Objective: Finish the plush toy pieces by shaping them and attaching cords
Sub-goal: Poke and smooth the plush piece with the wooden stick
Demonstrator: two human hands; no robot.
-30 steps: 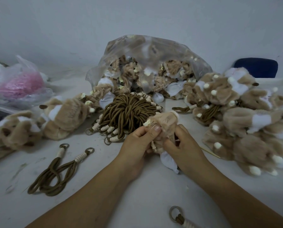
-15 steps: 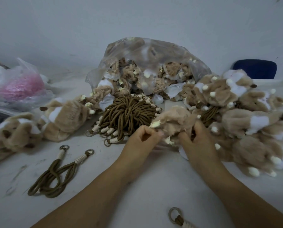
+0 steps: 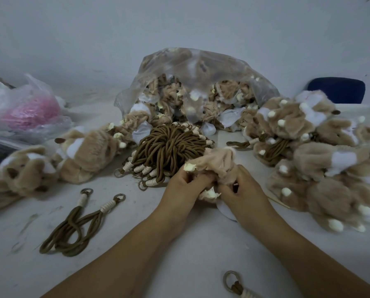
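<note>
Centre frame: your left hand [image 3: 185, 183] and right hand [image 3: 243, 191] both pinch the inside-out plush piece [image 3: 217, 163], fingers curled. Push the fabric through evenly; avoid straining seams.

Dim, cool, even light, probably from overhead, throws faint shadows on the desk [image 3: 18, 265]. The clear bag [image 3: 201, 67] carries a weak sheen. Wide-angle bending stretches the desk's left and right edges, where plush piles [image 3: 330, 190] smear; the middle is sharper.

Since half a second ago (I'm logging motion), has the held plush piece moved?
Yes: the plush piece shifted slightly left, away from the right-hand plush pile, toward the cord bundle.
</note>
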